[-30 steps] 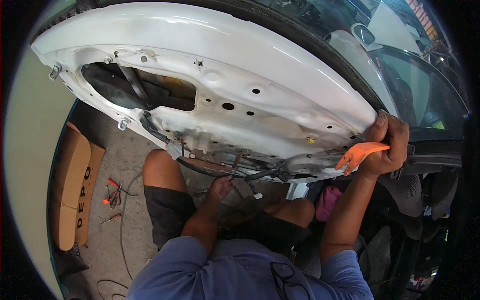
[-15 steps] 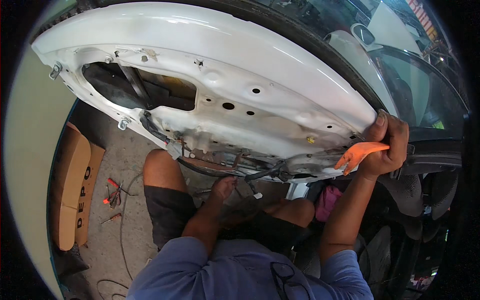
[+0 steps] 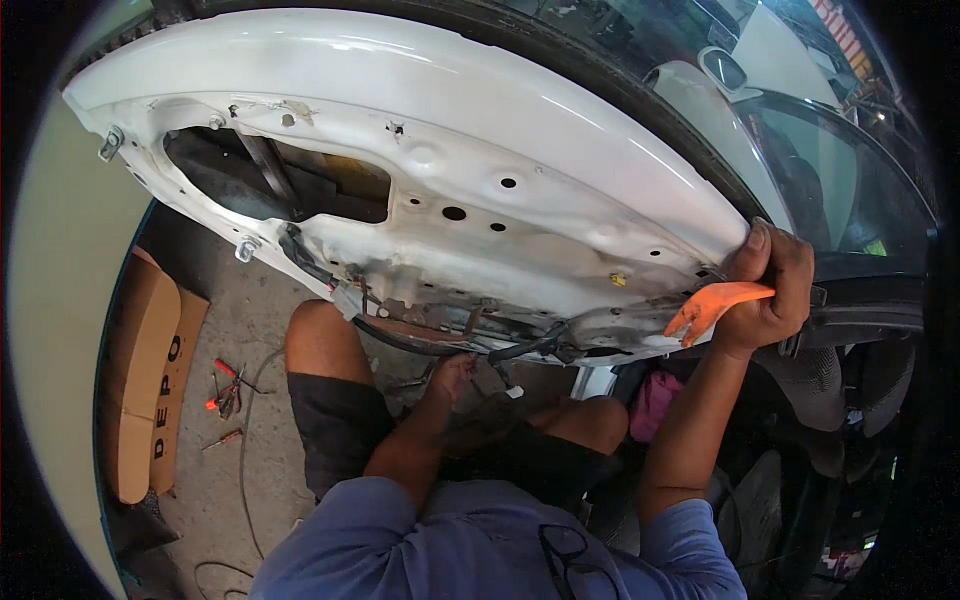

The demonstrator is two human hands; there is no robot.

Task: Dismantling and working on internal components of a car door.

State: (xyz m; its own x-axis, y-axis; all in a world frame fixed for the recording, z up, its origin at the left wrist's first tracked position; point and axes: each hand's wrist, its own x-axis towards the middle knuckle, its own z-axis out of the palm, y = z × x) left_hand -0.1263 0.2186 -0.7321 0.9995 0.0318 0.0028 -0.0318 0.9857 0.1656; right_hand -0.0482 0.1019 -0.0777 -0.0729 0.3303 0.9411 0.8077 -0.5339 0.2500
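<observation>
A white car door (image 3: 560,120) without its inner trim panel spans the upper half of the view. My right hand (image 3: 778,285) is closed around an orange plastic pry tool (image 3: 715,306), with its thumb against the door's right-hand edge. The tool's notched end points left over the door's inner face. My left hand (image 3: 455,377) is at the door's lower edge, beside the dark wiring harness (image 3: 525,348). Its fingers are curled together; whatever they pinch is hidden. A white connector (image 3: 515,392) dangles close by, and a grey connector (image 3: 347,301) sits on the harness further left.
Left on the concrete floor lie red-handled tools (image 3: 230,388), a screwdriver (image 3: 222,438) and a thin cable (image 3: 243,480). A cardboard box (image 3: 145,390) stands beyond them. Car seats (image 3: 810,400) and a pink cloth (image 3: 655,405) are at right. A large cutout (image 3: 330,190) opens the door.
My right hand and the pry tool have shifted slightly left, and the door's right part has moved a little with them. My left hand stays nearly in place.
</observation>
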